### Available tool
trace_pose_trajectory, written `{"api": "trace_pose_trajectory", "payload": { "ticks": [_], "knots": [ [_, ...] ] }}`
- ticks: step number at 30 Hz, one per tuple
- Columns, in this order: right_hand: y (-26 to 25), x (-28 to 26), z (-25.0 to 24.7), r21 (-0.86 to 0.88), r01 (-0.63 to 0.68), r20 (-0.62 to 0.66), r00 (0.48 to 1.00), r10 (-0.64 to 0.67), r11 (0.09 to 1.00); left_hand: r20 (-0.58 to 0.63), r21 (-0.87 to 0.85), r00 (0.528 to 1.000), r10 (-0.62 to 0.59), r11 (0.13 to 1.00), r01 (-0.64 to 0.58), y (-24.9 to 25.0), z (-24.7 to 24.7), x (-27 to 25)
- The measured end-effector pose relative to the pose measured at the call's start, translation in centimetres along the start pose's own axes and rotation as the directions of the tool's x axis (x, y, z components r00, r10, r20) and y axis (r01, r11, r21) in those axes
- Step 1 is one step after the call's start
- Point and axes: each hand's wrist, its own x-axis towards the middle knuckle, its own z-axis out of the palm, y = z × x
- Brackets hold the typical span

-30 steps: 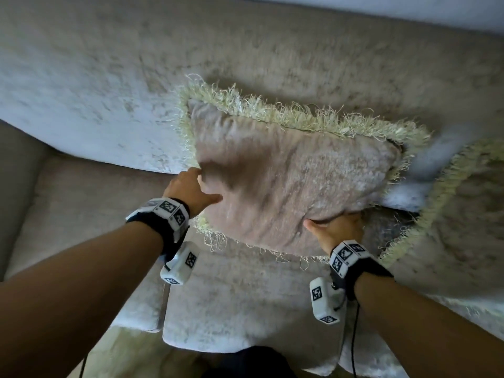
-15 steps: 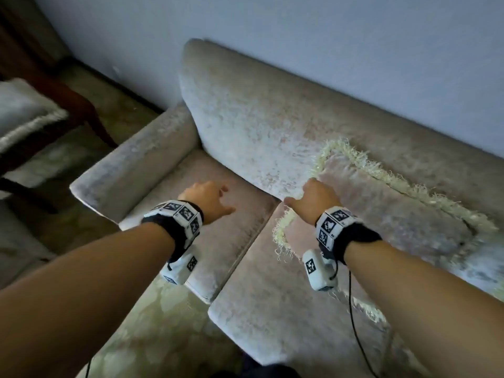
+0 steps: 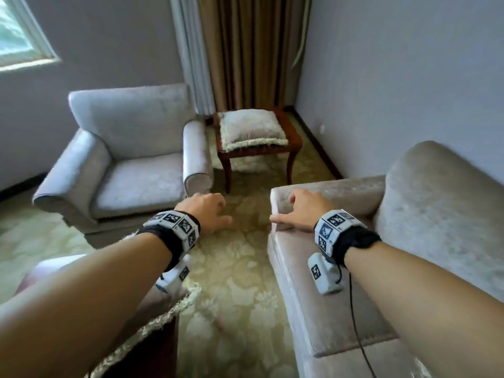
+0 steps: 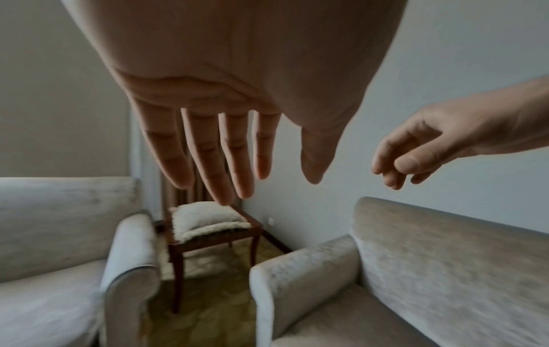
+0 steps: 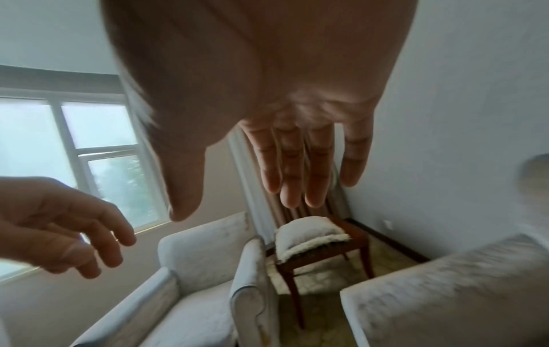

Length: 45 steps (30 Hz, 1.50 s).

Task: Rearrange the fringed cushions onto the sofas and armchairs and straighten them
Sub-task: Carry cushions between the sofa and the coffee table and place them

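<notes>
— What are your hands doing?

— Both hang empty in the air. My left hand [image 3: 207, 211] has its fingers [image 4: 208, 159] straight and loose; my right hand [image 3: 303, 211] is relaxed too, above the arm of the sofa [image 3: 425, 219], grasping nothing.

— And nearest you?

— A fringed edge [image 3: 174, 312] shows under my left forearm; what it belongs to I cannot tell.

— Farther off?

— An armchair [image 3: 128, 148] to the left. Beyond it, a fringed cushion [image 3: 251, 128] lies flat on a wooden side table [image 3: 293, 144] in the corner, by the curtain [image 3: 245, 50].
</notes>
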Motion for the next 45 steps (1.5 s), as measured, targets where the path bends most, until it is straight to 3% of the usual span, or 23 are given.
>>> {"api": "trace_pose_trajectory", "payload": {
  "ticks": [5, 13, 24, 33, 39, 42, 45],
  "knots": [
    [-11.9, 4.3, 1.7, -0.093, 0.175, 0.059, 0.984, -0.17, 0.98, -0.079, -0.113, 0.972, -0.222, 0.971, 0.212, -10.8, -1.3, -3.4],
    [-25.9, 10.0, 6.0, -0.197, 0.43, 0.224, 0.895, -0.387, 0.881, -0.037, -0.163, 0.879, -0.475, 0.871, 0.464, -22.4, -0.7, -5.9],
    [-39.2, 21.5, 11.7, -0.185, 0.699, 0.407, 0.694, -0.594, 0.691, 0.021, -0.276, 0.678, -0.735, 0.647, 0.711, -32.3, 0.1, -2.0],
    [-45.8, 22.8, 18.4, -0.142, 0.788, 0.538, 0.57, -0.621, 0.599, 0.186, -0.244, 0.535, -0.824, 0.489, 0.838, -39.4, 4.1, -4.1],
    [-50.4, 22.7, 24.2, -0.155, 0.777, 0.61, 0.561, -0.559, 0.61, 0.271, -0.268, 0.523, -0.808, 0.458, 0.847, -45.7, 8.2, -4.0],
    [-51.3, 23.7, 28.2, -0.159, 0.743, 0.628, 0.584, -0.515, 0.65, 0.333, -0.296, 0.527, -0.782, 0.443, 0.846, -49.6, 11.7, -3.1],
    [-50.8, 25.3, 32.7, -0.184, 0.667, 0.662, 0.627, -0.411, 0.722, 0.411, -0.326, 0.5, -0.762, 0.39, 0.861, -52.7, 16.4, -2.7]
  ]
}}
